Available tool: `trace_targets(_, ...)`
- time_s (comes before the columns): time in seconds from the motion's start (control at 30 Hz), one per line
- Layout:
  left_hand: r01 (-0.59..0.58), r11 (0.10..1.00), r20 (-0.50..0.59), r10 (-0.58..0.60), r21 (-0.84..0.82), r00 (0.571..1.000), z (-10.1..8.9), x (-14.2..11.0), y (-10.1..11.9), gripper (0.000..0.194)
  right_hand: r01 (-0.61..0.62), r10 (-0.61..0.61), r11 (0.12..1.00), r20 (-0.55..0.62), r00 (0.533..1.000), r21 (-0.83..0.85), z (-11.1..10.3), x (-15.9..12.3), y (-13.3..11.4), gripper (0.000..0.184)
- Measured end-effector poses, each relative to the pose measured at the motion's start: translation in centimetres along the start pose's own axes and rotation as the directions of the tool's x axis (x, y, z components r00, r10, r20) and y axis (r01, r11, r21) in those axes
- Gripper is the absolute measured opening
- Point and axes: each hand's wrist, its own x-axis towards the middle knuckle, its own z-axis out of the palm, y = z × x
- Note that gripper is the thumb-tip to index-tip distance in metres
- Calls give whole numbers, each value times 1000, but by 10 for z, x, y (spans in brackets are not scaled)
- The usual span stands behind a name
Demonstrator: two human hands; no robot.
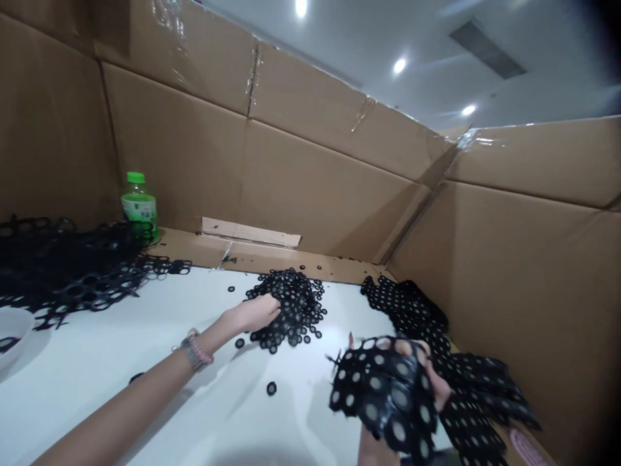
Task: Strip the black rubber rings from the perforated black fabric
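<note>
My left hand [258,313], with bracelets at its wrist, is at the left side of a pile of small black rings [294,304] with pale centres. Its fingers are curled together, and whatever they may hold is hidden. On the right, my right hand [436,382] grips a black rubbery sheet [378,395] patterned with rows of pale round spots. The sheet hangs in front of most of that hand. A loose black ring [271,388] lies on the white table [194,427] between my hands.
More spotted black sheets [412,310] lie along the right cardboard wall [524,272]. At the left is a heap of black perforated webbing [72,265], with a green-capped bottle [140,210] behind it. A white bowl [24,323] stands at the left edge. Cardboard walls enclose the table.
</note>
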Motion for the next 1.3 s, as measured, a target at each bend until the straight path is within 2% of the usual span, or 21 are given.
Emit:
trace_targets(0.07,26,1000,26,-26,11,999,15,6,-4,22,-121,126,983,-29,992,140,-3,19,21,11)
trace_targets(0.13,50,999,32,-50,22,998,18,7,-6,22,-210,216,963,-22,976,167,-8,27,36,9)
trace_targets(0.27,67,998,-62,-67,6,996,-3,-1,5,31,-347,345,938,72,936,11,-3,19,47,9)
trace_targets(0.33,-63,984,-64,53,-167,997,-14,-8,18,39,-332,331,943,67,941,-2,4,16,47,10)
trace_targets(0.37,-163,938,-15,167,-307,986,-18,-12,25,41,-314,313,949,48,949,15,8,17,46,10)
trace_targets(0.4,-244,852,53,301,-463,952,-20,-14,31,42,-292,291,956,28,956,38,10,18,45,10)
trace_targets(0.47,-260,656,167,514,-709,841,-20,-18,41,39,-256,255,965,14,967,61,11,22,42,9)
trace_targets(0.5,-222,590,187,551,-776,813,-19,-19,44,36,-237,236,970,25,971,56,9,25,40,9)
trace_targets(0.53,-184,548,179,542,-816,821,-19,-20,47,32,-220,219,975,42,975,38,5,28,38,9)
trace_targets(0.6,-148,508,101,429,-849,898,-21,-22,50,26,-218,223,974,87,971,-64,-4,33,32,13)
trace_targets(0.67,-166,519,5,311,-838,950,-28,-26,53,23,-260,309,922,141,941,-288,-13,36,25,17)
trace_targets(0.7,-184,545,-37,270,-818,962,-33,-30,56,22,-267,366,863,166,916,-429,-16,37,22,19)
trace_targets(0.77,-231,612,-112,226,-757,968,-42,-38,63,20,-211,451,722,216,866,-659,-17,39,18,20)
trace_targets(0.87,-274,668,-146,243,-692,959,-50,-49,76,18,-110,498,587,250,830,-802,-11,40,18,18)
trace_targets(0.97,-303,690,-151,273,-657,950,-49,-54,83,18,-105,468,542,196,862,-834,-6,36,24,28)
trace_targets(1.13,-378,736,-289,254,-562,923,-44,-51,82,19,-161,357,608,87,930,-778,-7,21,39,34)
trace_targets(1.23,-397,787,-342,251,-472,905,-40,-49,81,18,-173,276,539,-21,961,-824,-5,14,49,38)
trace_targets(1.3,-412,835,-438,238,-364,867,-37,-48,82,15,-182,251,530,-52,967,-828,-3,11,53,37)
